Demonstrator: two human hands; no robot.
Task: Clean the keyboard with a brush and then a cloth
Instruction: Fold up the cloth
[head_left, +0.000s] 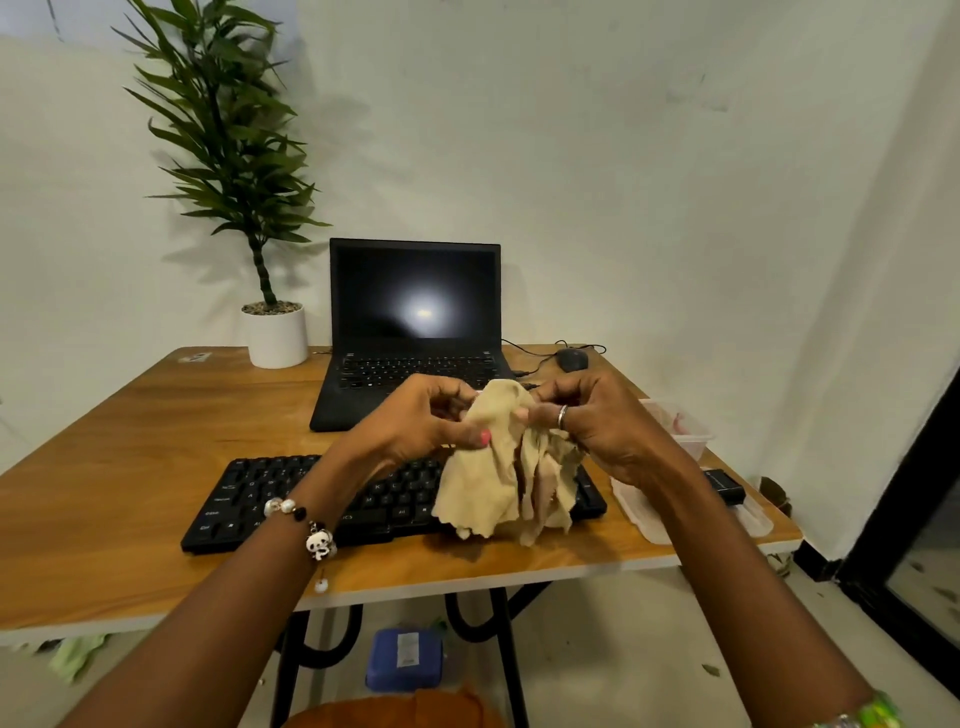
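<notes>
A beige cloth (498, 467) hangs bunched above the right half of a black keyboard (270, 499) that lies on the wooden table (130, 457). My left hand (421, 421) pinches the cloth's upper left edge between thumb and fingers. My right hand (587, 415), with a ring on one finger, grips the upper right edge. The cloth's lower folds drape over the keyboard's right keys and hide them. No brush is visible.
A black laptop (415, 332) stands open behind the keyboard, with a mouse (571, 359) to its right and a potted plant (275, 332) to its left. A clear plastic container (685, 426), its lid (649, 519) and a small black device (724, 486) lie at the right edge.
</notes>
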